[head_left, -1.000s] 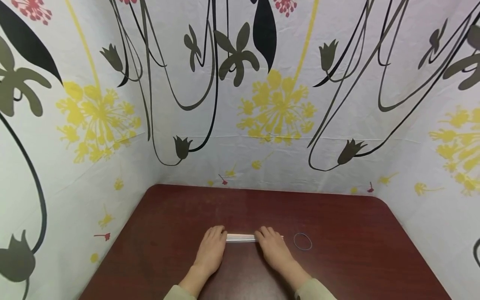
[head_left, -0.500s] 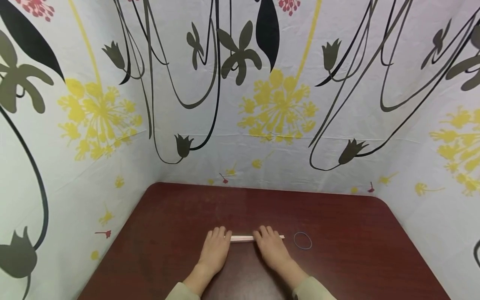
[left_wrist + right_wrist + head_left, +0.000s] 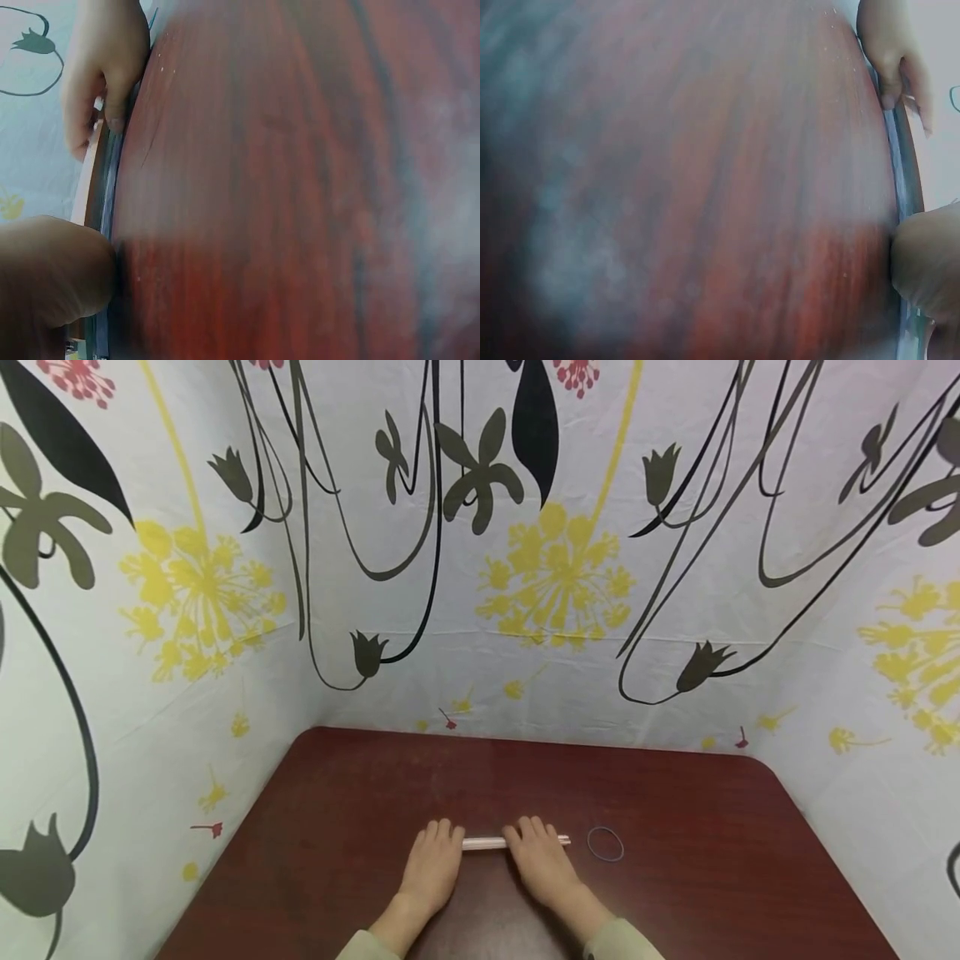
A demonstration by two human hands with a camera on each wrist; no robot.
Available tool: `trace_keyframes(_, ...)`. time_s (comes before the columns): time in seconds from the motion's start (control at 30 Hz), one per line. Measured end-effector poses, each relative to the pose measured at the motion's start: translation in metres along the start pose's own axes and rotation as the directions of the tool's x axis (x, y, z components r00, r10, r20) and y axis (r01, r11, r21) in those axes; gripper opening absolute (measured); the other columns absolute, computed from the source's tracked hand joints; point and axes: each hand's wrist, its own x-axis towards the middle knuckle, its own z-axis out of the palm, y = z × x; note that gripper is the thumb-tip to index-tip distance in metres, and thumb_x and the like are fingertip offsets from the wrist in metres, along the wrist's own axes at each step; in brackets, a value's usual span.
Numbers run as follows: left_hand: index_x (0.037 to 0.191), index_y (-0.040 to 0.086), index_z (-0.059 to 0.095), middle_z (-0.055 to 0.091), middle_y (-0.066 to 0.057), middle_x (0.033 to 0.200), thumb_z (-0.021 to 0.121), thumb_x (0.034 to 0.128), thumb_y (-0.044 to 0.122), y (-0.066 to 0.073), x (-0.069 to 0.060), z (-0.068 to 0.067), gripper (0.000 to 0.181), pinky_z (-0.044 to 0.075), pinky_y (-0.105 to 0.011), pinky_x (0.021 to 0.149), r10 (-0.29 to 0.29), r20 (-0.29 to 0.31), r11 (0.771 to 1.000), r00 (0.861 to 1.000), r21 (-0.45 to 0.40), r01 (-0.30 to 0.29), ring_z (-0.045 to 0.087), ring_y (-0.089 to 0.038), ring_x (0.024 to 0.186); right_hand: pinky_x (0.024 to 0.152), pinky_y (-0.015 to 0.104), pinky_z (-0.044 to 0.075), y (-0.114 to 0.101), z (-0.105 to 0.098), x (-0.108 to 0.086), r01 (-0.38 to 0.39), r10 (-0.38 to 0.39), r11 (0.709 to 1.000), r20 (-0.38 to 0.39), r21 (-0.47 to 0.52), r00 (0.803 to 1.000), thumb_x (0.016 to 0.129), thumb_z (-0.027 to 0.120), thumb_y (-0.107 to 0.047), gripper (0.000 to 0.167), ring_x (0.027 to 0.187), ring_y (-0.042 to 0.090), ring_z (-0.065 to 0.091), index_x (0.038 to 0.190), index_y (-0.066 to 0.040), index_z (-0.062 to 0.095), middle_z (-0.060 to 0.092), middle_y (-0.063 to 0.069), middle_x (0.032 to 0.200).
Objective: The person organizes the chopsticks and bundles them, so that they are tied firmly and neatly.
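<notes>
A bundle of thin, straight sticks (image 3: 484,843) lies crosswise on the table, pale and pinkish from above. In the left wrist view the sticks (image 3: 93,180) show a light upper face and a dark bluish side; their exact kind is unclear. My left hand (image 3: 433,867) holds the left end, which its fingers hide. Nearer the other end, my right hand (image 3: 542,863) grips the bundle between thumb and fingers, and short tips stick out beyond it. Close to those tips, a thin bluish rubber band (image 3: 622,847) lies as a loose loop, apart from both hands.
The dark red-brown table (image 3: 675,827) has rounded far corners. White cloth (image 3: 420,710) printed with flowers and stems hangs behind it and at both sides.
The sticks have come closer together into a narrower bundle. My left hand has shifted slightly right. Both hands and the bundle sit a little nearer to me than half a second ago.
</notes>
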Motion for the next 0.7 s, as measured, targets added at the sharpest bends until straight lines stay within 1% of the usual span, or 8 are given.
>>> trace_keyframes(0.17, 0.101, 0.009, 0.059, 0.052, -0.008, 0.093, 0.069, 0.0867, 0.008, 0.001, -0.001, -0.003, 0.018, 0.043, -0.037, 0.073, -0.004, 0.019, 1.0, 1.0, 0.019, 0.003, 0.052, -0.024, 0.085, 0.076, 0.045, 0.05, -0.002, -0.002, 0.0, -0.005, 0.005, 1.0, 0.021, 0.006, 1.0, 0.076, 0.073, 0.001, 0.042, 0.094, 0.029, 0.057, 0.114, -0.007, 0.058, 0.059, 0.014, 0.106)
trace_keyframes(0.3, 0.099, 0.01, 0.06, 0.054, -0.008, 0.093, 0.073, 0.0834, 0.008, 0.0, -0.002, -0.004, 0.021, 0.044, -0.036, 0.072, 0.009, 0.02, 0.999, 1.0, 0.039, -0.01, 0.053, -0.025, 0.085, 0.079, 0.048, 0.052, -0.002, -0.003, -0.002, 0.006, -0.007, 1.0, 0.044, 0.02, 0.999, 0.078, 0.072, 0.001, 0.04, 0.095, 0.029, 0.059, 0.114, -0.007, 0.058, 0.061, 0.014, 0.106)
trace_keyframes(0.37, 0.097, 0.01, 0.059, 0.054, -0.007, 0.091, 0.074, 0.0818, 0.008, 0.0, -0.002, -0.003, 0.022, 0.044, -0.037, 0.072, 0.012, 0.017, 0.999, 1.0, 0.039, -0.013, 0.053, -0.025, 0.085, 0.08, 0.047, 0.053, -0.001, -0.004, -0.002, 0.02, -0.022, 0.999, 0.059, 0.032, 0.998, 0.078, 0.07, 0.001, 0.038, 0.095, 0.028, 0.059, 0.113, -0.007, 0.058, 0.061, 0.012, 0.104)
trace_keyframes(0.43, 0.096, 0.01, 0.058, 0.054, -0.007, 0.09, 0.078, 0.0785, 0.01, 0.001, -0.003, -0.002, 0.027, 0.044, -0.037, 0.072, 0.014, 0.027, 0.999, 1.0, 0.036, -0.015, 0.052, -0.024, 0.084, 0.077, 0.044, 0.052, 0.001, -0.004, -0.002, 0.032, -0.036, 0.998, 0.067, 0.054, 0.997, 0.081, 0.068, -0.001, 0.032, 0.091, 0.025, 0.059, 0.11, -0.007, 0.058, 0.061, 0.008, 0.1)
trace_keyframes(0.5, 0.096, 0.01, 0.056, 0.053, -0.007, 0.088, 0.083, 0.0729, 0.014, 0.001, -0.004, -0.001, 0.035, 0.043, -0.036, 0.072, 0.014, 0.042, 1.0, 0.999, 0.022, -0.015, 0.052, -0.024, 0.083, 0.072, 0.041, 0.051, 0.003, -0.005, -0.003, 0.05, -0.055, 0.995, 0.061, 0.084, 0.997, 0.082, 0.067, -0.003, 0.026, 0.086, 0.023, 0.059, 0.105, -0.008, 0.058, 0.059, 0.006, 0.094)
trace_keyframes(0.57, 0.095, 0.011, 0.055, 0.052, -0.006, 0.086, 0.084, 0.0689, 0.015, 0.001, -0.004, -0.001, 0.039, 0.042, -0.035, 0.071, 0.009, 0.052, 1.0, 0.999, 0.013, -0.01, 0.052, -0.023, 0.079, 0.068, 0.039, 0.051, 0.005, -0.006, -0.003, 0.074, -0.079, 0.991, 0.04, 0.114, 0.996, 0.083, 0.066, -0.005, 0.02, 0.08, 0.021, 0.059, 0.101, -0.009, 0.057, 0.058, 0.004, 0.089)
trace_keyframes(0.63, 0.094, 0.011, 0.055, 0.053, -0.005, 0.083, 0.084, 0.0664, 0.017, 0.0, -0.005, -0.002, 0.041, 0.042, -0.033, 0.067, -0.004, 0.044, 1.0, 0.999, 0.011, 0.004, 0.053, -0.021, 0.073, 0.063, 0.037, 0.05, 0.007, -0.006, -0.003, 0.107, -0.109, 0.985, 0.011, 0.133, 0.994, 0.084, 0.067, -0.005, 0.016, 0.074, 0.02, 0.06, 0.096, -0.01, 0.056, 0.058, 0.002, 0.084)
trace_keyframes(0.7, 0.093, 0.012, 0.055, 0.054, -0.004, 0.081, 0.083, 0.0661, 0.018, -0.002, -0.005, -0.003, 0.04, 0.041, -0.032, 0.061, -0.016, 0.023, 1.0, 1.0, 0.017, 0.016, 0.054, -0.019, 0.064, 0.059, 0.036, 0.05, 0.008, -0.007, -0.002, 0.136, -0.135, 0.981, -0.022, 0.136, 0.991, 0.083, 0.068, -0.005, 0.017, 0.07, 0.019, 0.062, 0.092, -0.012, 0.055, 0.059, 0.001, 0.08)
